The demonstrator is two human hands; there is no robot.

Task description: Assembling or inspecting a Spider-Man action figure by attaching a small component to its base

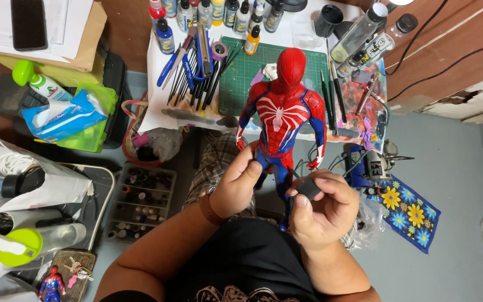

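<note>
I hold one red-and-blue action figure [282, 112] upright at frame centre, my left hand [238, 184] closed around its hip. My right hand [322, 210] pinches one small dark cap [309, 188]. Behind, one green cutting mat [244, 72] lies on the counter [448, 50]; a second, smaller figure [51, 285] stands lower left.

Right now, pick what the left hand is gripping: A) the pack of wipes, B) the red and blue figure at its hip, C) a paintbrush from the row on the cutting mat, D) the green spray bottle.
B: the left hand wraps the red and blue figure at the hip, while the right hand pinches a small dark piece.
</note>
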